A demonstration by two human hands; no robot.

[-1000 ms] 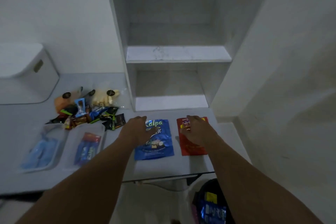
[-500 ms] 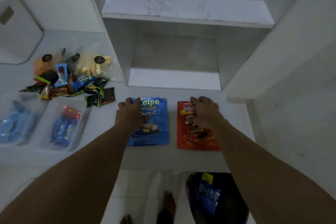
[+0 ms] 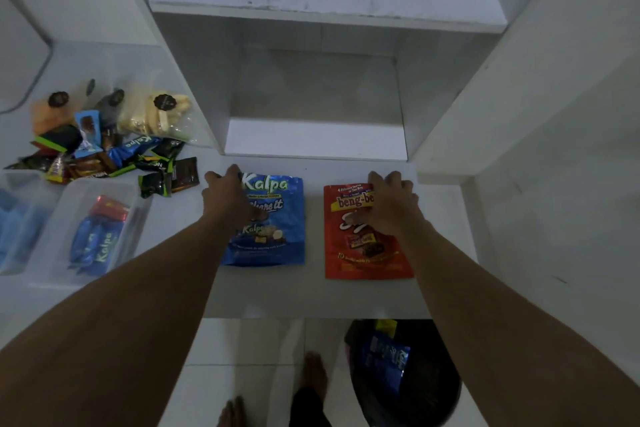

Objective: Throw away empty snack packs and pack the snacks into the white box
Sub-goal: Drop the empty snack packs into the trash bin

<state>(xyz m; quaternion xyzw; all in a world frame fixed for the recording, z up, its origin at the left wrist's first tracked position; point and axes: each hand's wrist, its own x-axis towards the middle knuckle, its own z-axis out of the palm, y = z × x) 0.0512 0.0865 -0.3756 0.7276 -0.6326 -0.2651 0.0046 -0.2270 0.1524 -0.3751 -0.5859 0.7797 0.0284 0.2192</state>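
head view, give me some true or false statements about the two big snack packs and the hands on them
The left hand lies on the blue Kalpa pack. True.
The red beng-beng pack lies left of the blue Kalpa pack. False: it lies to its right, under the right hand.
The two packs overlap. False: bare counter shows between them.
A dark bin on the floor holds a blue wrapper. True.
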